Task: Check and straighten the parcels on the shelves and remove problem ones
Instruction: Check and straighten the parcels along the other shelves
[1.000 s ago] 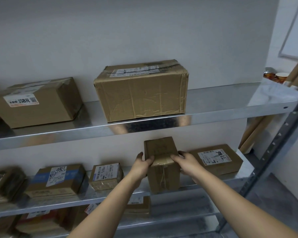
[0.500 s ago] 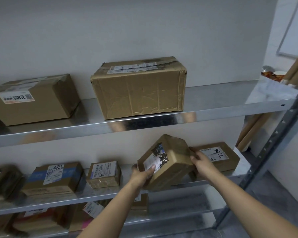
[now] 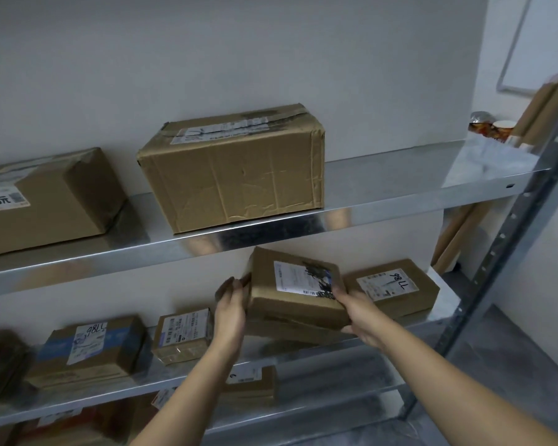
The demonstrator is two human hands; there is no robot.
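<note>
A small brown parcel (image 3: 295, 296) with a white label partly scribbled over in black is held tilted just above the middle shelf (image 3: 303, 358). My left hand (image 3: 231, 312) grips its left end. My right hand (image 3: 356, 309) grips its right front corner. The labelled face points up and towards me. Right of it lies a flat parcel (image 3: 393, 288) marked 7786. To the left on the same shelf sit a small labelled box (image 3: 184, 336) and a blue-striped box (image 3: 91, 349).
The upper shelf (image 3: 384, 201) carries a large creased carton (image 3: 236, 169) and another carton (image 3: 42, 201) at the left. A grey steel upright (image 3: 509, 233) stands at the right. Cardboard tubes (image 3: 535, 107) lean behind it. More parcels (image 3: 252, 381) lie on the lowest shelf.
The held parcel has been turned from standing on end, plain side facing me, to lying tilted with its label up. Both hands have stayed on it, and it has shifted slightly right.
</note>
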